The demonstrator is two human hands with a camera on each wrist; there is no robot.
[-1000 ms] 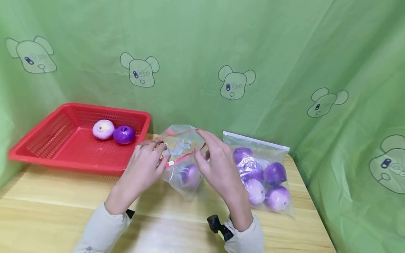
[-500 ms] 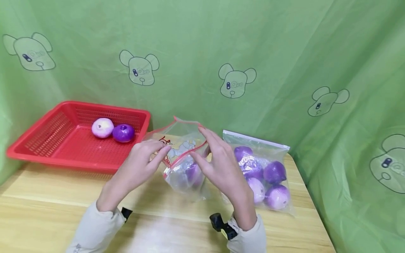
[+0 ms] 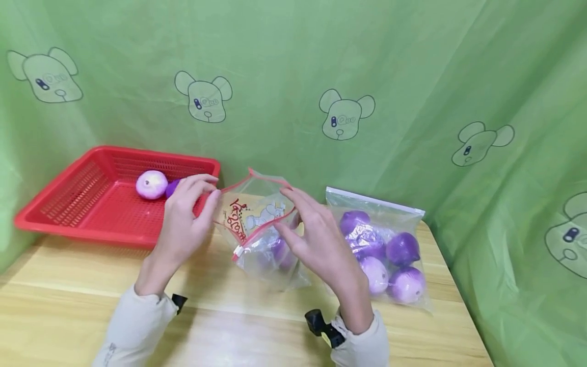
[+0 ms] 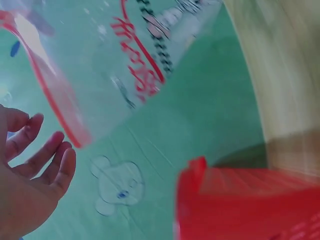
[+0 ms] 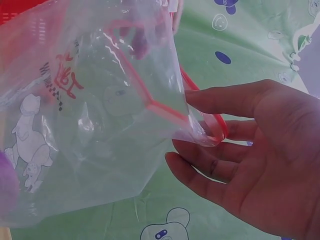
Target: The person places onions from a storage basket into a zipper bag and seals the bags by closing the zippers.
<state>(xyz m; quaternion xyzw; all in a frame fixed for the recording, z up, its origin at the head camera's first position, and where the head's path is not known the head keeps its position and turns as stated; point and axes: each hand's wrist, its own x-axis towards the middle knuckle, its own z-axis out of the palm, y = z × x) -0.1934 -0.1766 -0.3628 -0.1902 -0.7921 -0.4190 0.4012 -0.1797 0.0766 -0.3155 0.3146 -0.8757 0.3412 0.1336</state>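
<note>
A clear zip bag with a red zip edge stands on the table, its mouth spread wide and a purple onion inside. My right hand pinches the bag's rim between thumb and fingers, as the right wrist view also shows. Beside the rim on the left, my left hand is off the bag, its fingers loosely bent and empty in the left wrist view. Behind that hand, the red basket holds a pale purple onion and a dark purple onion, partly hidden by the fingers.
To the right lies another clear bag with a white zip edge and several purple onions in it. A green curtain hangs behind and along the right side of the wooden table.
The bag's mouth has spread wider. My left hand has let go of its rim and moved left to the basket's near right corner. My right hand keeps its hold on the rim.
</note>
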